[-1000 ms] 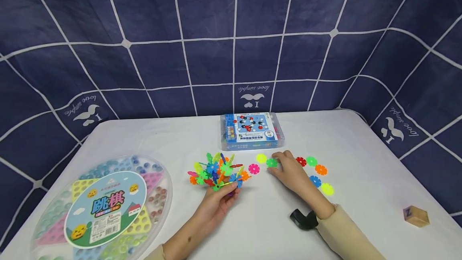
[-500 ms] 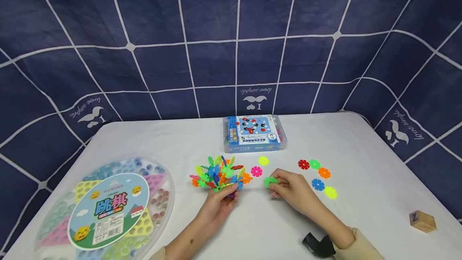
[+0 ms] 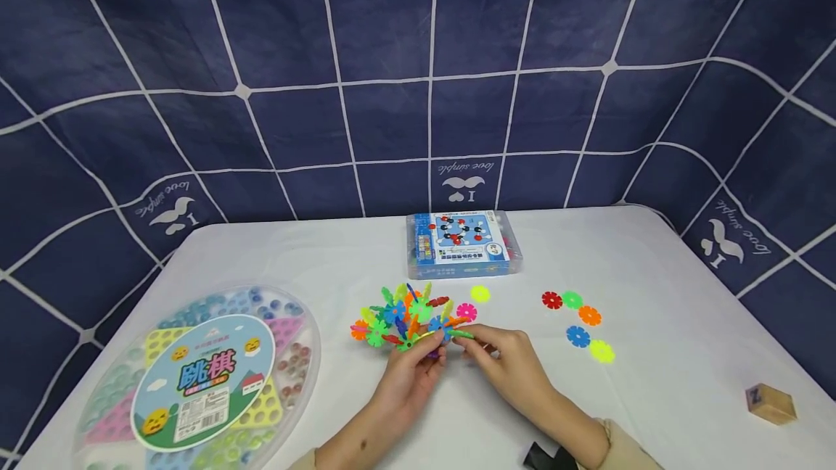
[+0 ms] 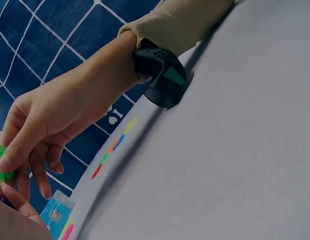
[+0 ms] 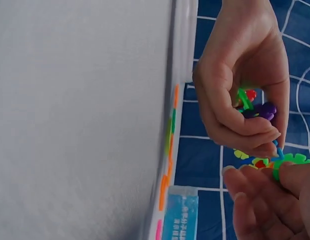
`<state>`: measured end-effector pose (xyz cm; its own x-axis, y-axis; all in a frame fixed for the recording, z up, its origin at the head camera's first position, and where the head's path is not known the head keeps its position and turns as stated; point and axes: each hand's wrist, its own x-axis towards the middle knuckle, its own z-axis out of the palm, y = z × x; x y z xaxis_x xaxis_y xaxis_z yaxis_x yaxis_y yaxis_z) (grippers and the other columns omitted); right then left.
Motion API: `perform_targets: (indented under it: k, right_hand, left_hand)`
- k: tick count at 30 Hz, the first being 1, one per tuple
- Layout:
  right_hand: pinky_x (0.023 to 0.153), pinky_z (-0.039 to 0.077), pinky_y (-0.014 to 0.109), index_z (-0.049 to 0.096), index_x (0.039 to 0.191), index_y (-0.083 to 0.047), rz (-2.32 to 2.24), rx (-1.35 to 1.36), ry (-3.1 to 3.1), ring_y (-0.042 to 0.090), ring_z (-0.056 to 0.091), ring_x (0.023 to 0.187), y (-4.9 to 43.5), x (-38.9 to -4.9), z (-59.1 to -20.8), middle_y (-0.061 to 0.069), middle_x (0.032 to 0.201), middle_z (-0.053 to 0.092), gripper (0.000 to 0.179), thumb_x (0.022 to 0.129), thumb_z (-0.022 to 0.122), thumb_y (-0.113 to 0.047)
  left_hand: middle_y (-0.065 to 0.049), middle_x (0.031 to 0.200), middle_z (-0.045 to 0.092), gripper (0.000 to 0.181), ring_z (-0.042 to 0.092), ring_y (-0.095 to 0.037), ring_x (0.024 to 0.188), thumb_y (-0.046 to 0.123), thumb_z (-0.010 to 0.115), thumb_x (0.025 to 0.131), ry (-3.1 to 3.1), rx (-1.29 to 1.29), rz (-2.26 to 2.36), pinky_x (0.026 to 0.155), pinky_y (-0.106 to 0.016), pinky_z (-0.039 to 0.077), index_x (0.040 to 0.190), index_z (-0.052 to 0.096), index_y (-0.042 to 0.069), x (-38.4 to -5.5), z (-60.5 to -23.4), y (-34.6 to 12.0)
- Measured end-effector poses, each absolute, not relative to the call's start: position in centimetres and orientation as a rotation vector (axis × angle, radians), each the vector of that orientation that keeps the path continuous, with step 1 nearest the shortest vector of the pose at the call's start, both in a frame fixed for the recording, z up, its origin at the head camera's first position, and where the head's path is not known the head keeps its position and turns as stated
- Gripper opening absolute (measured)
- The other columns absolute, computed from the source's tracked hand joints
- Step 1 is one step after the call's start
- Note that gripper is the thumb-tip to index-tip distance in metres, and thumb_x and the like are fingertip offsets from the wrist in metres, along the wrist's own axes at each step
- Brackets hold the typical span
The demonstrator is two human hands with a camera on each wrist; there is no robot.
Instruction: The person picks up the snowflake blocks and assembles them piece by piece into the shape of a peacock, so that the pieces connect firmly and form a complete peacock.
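A cluster of interlocked plastic snowflake discs (image 3: 396,312), in many colours, is in my left hand (image 3: 408,377), whose thumb and fingers grip its near right side. My right hand (image 3: 516,368) pinches a green snowflake disc (image 3: 462,334) edge-on, right at that side of the cluster. In the right wrist view the green disc (image 5: 295,160) overlaps a blue piece at the left fingertips. The left wrist view shows the right thumb on the green disc (image 4: 0,172). Fingers hide the cluster's lower part.
Loose discs lie beyond the hands: a pink disc (image 3: 466,312), a yellow disc (image 3: 480,294), and several to the right, including a blue disc (image 3: 578,336). A molecule-model box (image 3: 464,244) stands at the back. A round marble board game (image 3: 202,383) lies left, a wooden block (image 3: 771,403) right.
My right hand took the green disc off the table and carried it left and nearer, up to the cluster. My left hand still holds the cluster in nearly the same place.
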<state>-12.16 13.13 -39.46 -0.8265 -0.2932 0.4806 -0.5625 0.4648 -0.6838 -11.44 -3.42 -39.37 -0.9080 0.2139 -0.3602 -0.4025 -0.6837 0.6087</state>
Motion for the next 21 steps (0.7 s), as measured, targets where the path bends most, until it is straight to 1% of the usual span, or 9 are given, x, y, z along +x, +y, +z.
perform_targets:
  k: [5,7,12,16,21]
  right_hand:
    - [0.056,0.052,0.022,0.072,0.093,-0.008,1.321,0.707,-2.406,0.006,0.062,0.061,13.2,-12.3,-39.7,-0.003,0.076,0.069,0.010,0.084,0.069,-0.006]
    - [0.054,0.051,0.021,0.072,0.092,-0.009,1.331,0.708,-2.402,0.008,0.061,0.059,13.2,-12.3,-40.0,-0.004,0.073,0.067,0.010,0.084,0.068,-0.005]
    - [0.052,0.049,0.017,0.071,0.087,-0.011,1.320,0.729,-2.371,0.007,0.058,0.057,13.1,-12.1,-40.8,-0.007,0.067,0.063,0.008,0.085,0.067,-0.004]
    - [0.053,0.048,0.015,0.069,0.087,-0.011,1.316,0.730,-2.324,0.006,0.059,0.058,12.8,-12.0,-41.2,-0.007,0.067,0.063,0.010,0.086,0.065,-0.002]
    - [0.054,0.046,0.012,0.068,0.086,-0.012,1.222,0.715,-2.320,0.002,0.057,0.058,12.6,-11.9,-41.1,-0.008,0.066,0.062,0.014,0.085,0.066,0.002]
  left_hand:
    - [-0.006,0.083,0.061,0.005,0.053,-0.009,0.073,0.004,0.062,0.089,1.045,-0.336,2.587,0.072,-0.016,0.047,0.085,0.064,0.002,-11.6,-39.2,-2.9]
    - [-0.006,0.083,0.062,0.005,0.054,-0.009,0.072,0.004,0.062,0.089,1.068,-0.318,2.586,0.071,-0.016,0.047,0.085,0.064,0.002,-11.5,-39.4,-2.8]
    - [-0.005,0.081,0.063,0.005,0.055,-0.007,0.071,0.005,0.062,0.089,1.132,-0.314,2.556,0.070,-0.016,0.048,0.084,0.064,0.002,-11.3,-39.8,-2.9]
    - [-0.006,0.080,0.063,0.003,0.056,-0.008,0.070,0.003,0.062,0.088,1.134,-0.311,2.563,0.069,-0.017,0.047,0.086,0.061,0.003,-11.3,-39.7,-2.8]
    - [-0.006,0.079,0.063,0.007,0.056,-0.008,0.068,0.000,0.062,0.087,1.121,-0.305,2.587,0.068,-0.017,0.047,0.084,0.058,0.005,-11.3,-39.5,-2.6]
